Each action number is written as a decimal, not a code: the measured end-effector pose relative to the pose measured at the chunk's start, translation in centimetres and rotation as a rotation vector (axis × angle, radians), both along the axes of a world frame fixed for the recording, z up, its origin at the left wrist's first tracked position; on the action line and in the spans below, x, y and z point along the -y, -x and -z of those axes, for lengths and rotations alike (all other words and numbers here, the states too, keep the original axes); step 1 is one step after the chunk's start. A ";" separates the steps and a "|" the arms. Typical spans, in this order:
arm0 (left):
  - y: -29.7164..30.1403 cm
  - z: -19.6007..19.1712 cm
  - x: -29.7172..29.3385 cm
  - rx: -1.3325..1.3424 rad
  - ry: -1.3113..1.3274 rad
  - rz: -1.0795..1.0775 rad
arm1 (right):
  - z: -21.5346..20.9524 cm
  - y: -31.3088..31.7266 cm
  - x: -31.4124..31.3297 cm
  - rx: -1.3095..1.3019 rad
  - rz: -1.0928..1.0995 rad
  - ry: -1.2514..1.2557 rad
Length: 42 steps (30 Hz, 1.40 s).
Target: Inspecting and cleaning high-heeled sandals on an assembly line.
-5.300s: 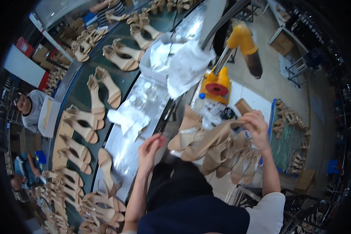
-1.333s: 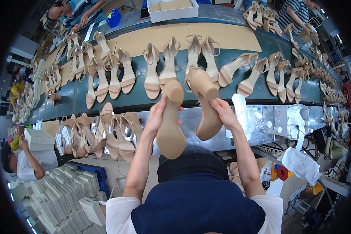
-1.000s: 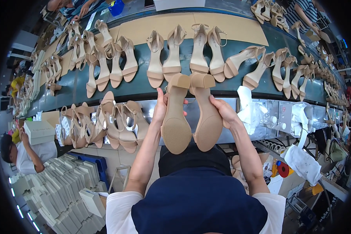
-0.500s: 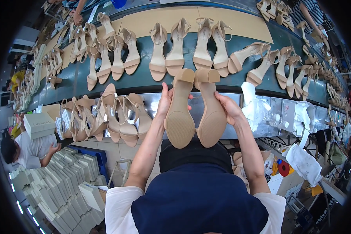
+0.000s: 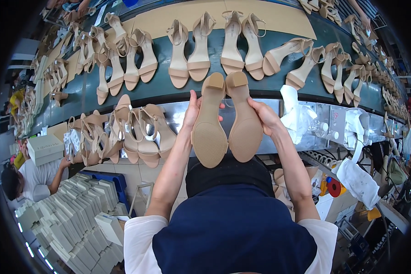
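Observation:
My left hand (image 5: 192,111) grips a beige heeled sandal (image 5: 208,141), thumb along its outer side and fingertips showing past the inner side. In my right hand (image 5: 266,117) is a second beige sandal (image 5: 245,137), held at its outer edge. Both are turned soles up, block heels pointing away from me and toes toward my waist. Their front ends touch or nearly touch; a narrow gap shows between the arches. The left sole has a textured patch at the ball. Straps and uppers are mostly hidden underneath.
Beyond my hands, beige sandals stand in pairs on a green conveyor belt (image 5: 164,86). More sandals (image 5: 146,141) crowd the metal ledge at left. White cloths (image 5: 294,114) and a clear bottle (image 5: 322,128) lie at right. Lower left are stacked pale boxes (image 5: 73,219) and a co-worker (image 5: 36,178).
Both held sandals have tilted slightly and their heels have drawn closer together. Sandals on the belt appear a little higher and further left. The co-worker's arm at left has stretched toward the ledge.

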<state>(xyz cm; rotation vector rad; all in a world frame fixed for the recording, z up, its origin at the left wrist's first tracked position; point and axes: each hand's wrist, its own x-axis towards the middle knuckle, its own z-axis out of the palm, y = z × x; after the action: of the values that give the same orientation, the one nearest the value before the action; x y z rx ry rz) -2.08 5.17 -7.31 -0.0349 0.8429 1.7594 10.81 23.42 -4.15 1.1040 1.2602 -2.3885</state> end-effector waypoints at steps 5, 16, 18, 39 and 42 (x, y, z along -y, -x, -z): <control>0.0 -0.1 0.0 0.009 -0.119 0.013 | -0.5 -0.5 0.0 -0.075 0.003 0.001; -4.0 -1.9 -0.6 0.346 -0.254 -0.229 | -0.3 -0.5 2.7 -0.331 -0.146 -0.309; -2.9 -1.0 -0.3 0.323 -0.431 0.016 | -1.6 -0.4 3.2 -0.388 -0.167 -0.302; -4.7 -6.4 -3.2 0.466 -0.596 -0.036 | -6.6 -7.2 -4.4 -0.136 0.294 -1.160; -4.2 -5.4 -2.1 0.230 -0.485 0.032 | -5.2 -15.9 -16.7 0.282 0.601 -1.449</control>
<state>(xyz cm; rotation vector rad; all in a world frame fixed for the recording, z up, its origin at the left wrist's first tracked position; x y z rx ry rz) 2.14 7.27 -1.94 0.0950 0.2383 1.8457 26.68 40.15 1.07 2.2421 2.8867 -1.1015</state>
